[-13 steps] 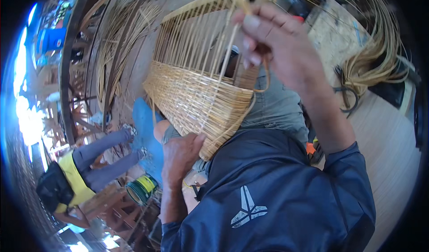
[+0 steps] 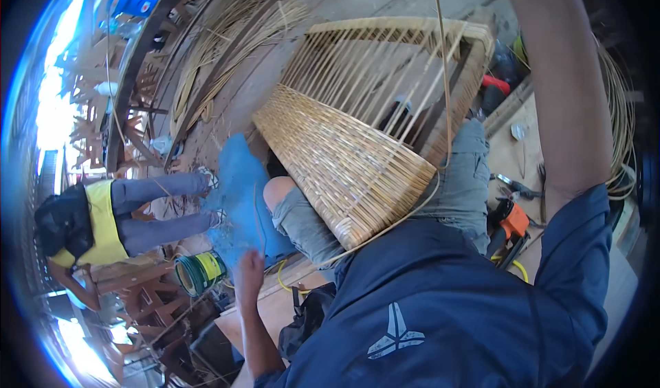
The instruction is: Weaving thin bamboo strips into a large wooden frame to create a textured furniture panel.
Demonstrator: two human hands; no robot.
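A large, tapering tan rattan panel (image 2: 344, 164), tightly woven toward me and open-stranded beyond, rests across my grey-green cloth shorts (image 2: 464, 175). My bare right forearm (image 2: 567, 85) extends up along the panel's right; its hand is beyond view, so I cannot tell its grip. My left hand (image 2: 249, 270) sits left of the panel's near corner, apart from it, fingers curled; I cannot tell whether they hold anything. One thin tan strand (image 2: 440, 44) rises out of view.

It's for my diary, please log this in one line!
left hand: apart from frame; right hand: out of view; frame: partly woven
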